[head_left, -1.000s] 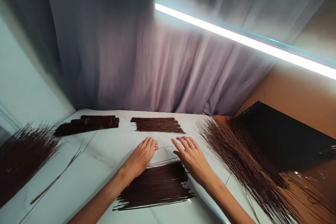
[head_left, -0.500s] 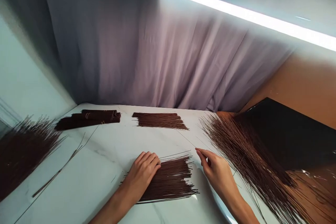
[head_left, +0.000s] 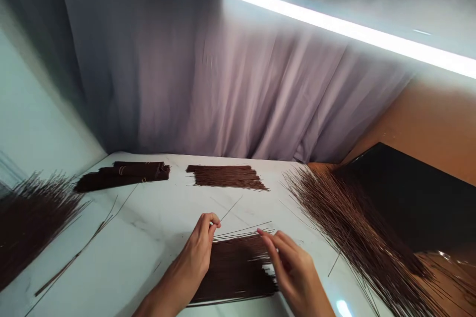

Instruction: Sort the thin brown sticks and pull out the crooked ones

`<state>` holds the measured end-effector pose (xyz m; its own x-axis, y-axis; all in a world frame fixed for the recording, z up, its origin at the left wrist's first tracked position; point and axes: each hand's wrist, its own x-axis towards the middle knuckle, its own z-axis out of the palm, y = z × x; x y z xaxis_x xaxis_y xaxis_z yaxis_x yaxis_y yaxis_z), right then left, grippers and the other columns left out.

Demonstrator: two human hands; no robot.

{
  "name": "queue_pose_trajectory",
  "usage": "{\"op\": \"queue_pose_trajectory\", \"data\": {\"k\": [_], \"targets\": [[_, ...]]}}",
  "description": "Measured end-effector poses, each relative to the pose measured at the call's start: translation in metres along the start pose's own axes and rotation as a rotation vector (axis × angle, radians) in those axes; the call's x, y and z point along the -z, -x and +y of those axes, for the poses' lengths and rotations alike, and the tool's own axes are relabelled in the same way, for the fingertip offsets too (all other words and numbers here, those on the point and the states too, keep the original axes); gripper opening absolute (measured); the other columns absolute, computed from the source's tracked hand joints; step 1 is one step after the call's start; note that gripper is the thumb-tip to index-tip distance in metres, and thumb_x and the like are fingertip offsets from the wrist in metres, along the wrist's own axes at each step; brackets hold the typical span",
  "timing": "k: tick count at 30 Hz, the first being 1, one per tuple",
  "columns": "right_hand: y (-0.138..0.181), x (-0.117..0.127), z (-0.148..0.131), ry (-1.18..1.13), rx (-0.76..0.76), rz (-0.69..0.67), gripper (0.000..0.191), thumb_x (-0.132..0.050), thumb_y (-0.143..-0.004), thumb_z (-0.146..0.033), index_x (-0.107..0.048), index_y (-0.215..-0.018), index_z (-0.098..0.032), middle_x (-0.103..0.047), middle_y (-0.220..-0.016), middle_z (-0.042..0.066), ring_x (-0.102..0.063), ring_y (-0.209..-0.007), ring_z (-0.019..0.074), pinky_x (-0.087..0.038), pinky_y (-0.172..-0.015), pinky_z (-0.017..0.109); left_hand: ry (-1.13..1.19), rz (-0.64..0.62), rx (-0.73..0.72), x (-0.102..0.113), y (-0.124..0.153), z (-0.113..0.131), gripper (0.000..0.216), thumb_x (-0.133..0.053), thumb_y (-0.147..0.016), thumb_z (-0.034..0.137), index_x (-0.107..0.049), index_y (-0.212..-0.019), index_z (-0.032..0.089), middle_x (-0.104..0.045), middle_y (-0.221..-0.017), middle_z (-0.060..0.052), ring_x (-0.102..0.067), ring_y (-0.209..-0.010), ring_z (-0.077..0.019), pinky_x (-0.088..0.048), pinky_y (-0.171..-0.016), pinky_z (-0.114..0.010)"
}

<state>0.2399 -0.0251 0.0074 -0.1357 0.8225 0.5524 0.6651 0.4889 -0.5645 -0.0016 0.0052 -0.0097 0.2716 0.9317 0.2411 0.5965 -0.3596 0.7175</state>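
Two bare hands work above a white table [head_left: 122,252] with grey veining. The left hand [head_left: 199,250], its fingers curled, pinches thumb against forefinger around a thin stick [head_left: 231,209], which slants up and to the right from the fingertips, its free end lying over the pale surface beyond. The right hand [head_left: 295,262] is loosely bent, with forefinger extended and thumb near it; the fingertips lie close to the right ends of a few separate sticks, but whether they grip one cannot be told. Beneath and between the hands lies the near stack [head_left: 232,270] of dark brown sticks, laid side by side roughly crosswise, its left part hidden by the left forearm and its right ends uneven. Farther back, near the curtain [head_left: 208,84], is a smaller flat stack [head_left: 226,177]; to its left lie rolled bundles [head_left: 137,173] with pale bands. A dense heap [head_left: 33,230] occupies the far left, with a few loose sticks [head_left: 82,248] just beside it. At right, a long sheaf [head_left: 345,230] spreads diagonally next to a black panel [head_left: 405,203]. A bright tube light [head_left: 349,29] crosses the upper right.
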Motion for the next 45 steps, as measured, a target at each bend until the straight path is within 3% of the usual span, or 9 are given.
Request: {"op": "queue_pose_trajectory", "data": {"k": [4,7,11,18,27,35,38,41,45], "targets": [[0.009,-0.026,-0.008,0.011,0.09,0.064,0.03,-0.045,-0.105,-0.025,-0.071,-0.118,-0.019,-0.066,-0.079,0.005,-0.066,-0.062,0.0147,-0.054,-0.055,0.022,0.281,-0.087,0.139,0.011,0.008,0.015,0.026,-0.029,-0.108,0.039,-0.047,-0.124,0.028,-0.062,-0.097,-0.002,-0.061,-0.089,-0.0182,-0.047,-0.083,-0.03],[0.016,-0.039,-0.006,0.048,0.08,0.077,0.03,-0.045,-0.106,-0.024,-0.07,-0.12,-0.02,-0.064,-0.076,0.003,-0.064,-0.058,0.013,-0.052,-0.054,0.021,0.419,-0.122,0.238,0.009,0.006,0.019,0.034,-0.037,-0.105,0.051,-0.055,-0.119,0.025,-0.046,-0.071,0.005,-0.048,-0.066,-0.0139,-0.041,-0.063,-0.024],[0.024,-0.05,-0.004,0.107,0.08,0.086,0.033,-0.042,-0.107,-0.028,-0.07,-0.121,-0.02,-0.063,-0.075,0.003,-0.061,-0.052,0.0109,-0.048,-0.047,0.019,0.646,-0.124,0.314,-0.002,-0.001,0.014,0.04,-0.054,-0.095,0.06,-0.061,-0.092,0.021,-0.026,-0.06,0.01,-0.022,-0.052,-0.0092,-0.019,-0.046,-0.02],[0.026,-0.054,-0.005,0.213,0.144,0.05,0.032,-0.042,-0.106,-0.025,-0.069,-0.122,-0.017,-0.066,-0.077,0.004,-0.066,-0.057,0.012,-0.048,-0.047,0.019,0.768,-0.07,0.409,-0.008,-0.004,0.013,0.05,-0.062,-0.085,0.067,-0.062,-0.082,0.018,-0.045,-0.06,0.008,-0.024,-0.042,-0.0042,-0.015,-0.036,-0.017],[0.025,-0.051,-0.006,0.251,0.136,-0.009,0.031,-0.043,-0.106,-0.024,-0.069,-0.121,-0.017,-0.067,-0.082,0.006,-0.068,-0.062,0.0127,-0.049,-0.049,0.018,0.72,-0.034,0.359,-0.006,-0.002,0.015,0.042,-0.059,-0.091,0.06,-0.061,-0.083,0.019,-0.041,-0.054,0.009,-0.021,-0.043,-0.0055,-0.014,-0.038,-0.017],[0.023,-0.053,-0.009,0.071,0.121,-0.003,0.03,-0.043,-0.106,-0.025,-0.072,-0.113,-0.018,-0.066,-0.079,0.005,-0.066,-0.06,0.0128,-0.051,-0.051,0.019,0.797,-0.037,0.388,-0.005,0.001,0.019,0.041,-0.057,-0.093,0.059,-0.061,-0.084,0.019,-0.038,-0.055,0.009,-0.018,-0.046,-0.0066,-0.011,-0.041,-0.018],[0.018,-0.045,-0.009,-0.131,-0.011,-0.098,0.034,-0.042,-0.106,-0.034,-0.072,-0.105,-0.019,-0.065,-0.074,0.003,-0.063,-0.06,0.0137,-0.051,-0.053,0.021,0.801,-0.031,0.391,0.001,0.003,0.023,0.038,-0.056,-0.095,0.055,-0.061,-0.083,0.019,-0.039,-0.057,0.008,-0.02,-0.048,-0.0075,-0.012,-0.042,-0.019],[-0.007,-0.021,-0.006,-0.352,-0.191,-0.357,0.038,-0.046,-0.104,-0.046,-0.069,-0.091,-0.018,-0.066,-0.071,0.002,-0.062,-0.064,0.0151,-0.051,-0.057,0.022,0.842,-0.178,0.334,0.008,0.011,0.031,0.034,-0.057,-0.095,0.05,-0.061,-0.08,0.019,-0.042,-0.055,0.008,-0.023,-0.048,-0.0077,-0.017,-0.046,-0.021],[-0.059,0.021,-0.016,-0.336,-0.038,-0.61,0.033,-0.05,-0.104,-0.043,-0.069,-0.088,-0.02,-0.069,-0.08,0.002,-0.063,-0.074,0.015,-0.049,-0.068,0.024,0.698,-0.521,0.133,0.006,0.021,0.04,0.031,-0.058,-0.095,0.039,-0.062,-0.074,0.018,-0.05,-0.056,0.005,-0.041,-0.053,-0.0099,-0.032,-0.057,-0.023]]}}
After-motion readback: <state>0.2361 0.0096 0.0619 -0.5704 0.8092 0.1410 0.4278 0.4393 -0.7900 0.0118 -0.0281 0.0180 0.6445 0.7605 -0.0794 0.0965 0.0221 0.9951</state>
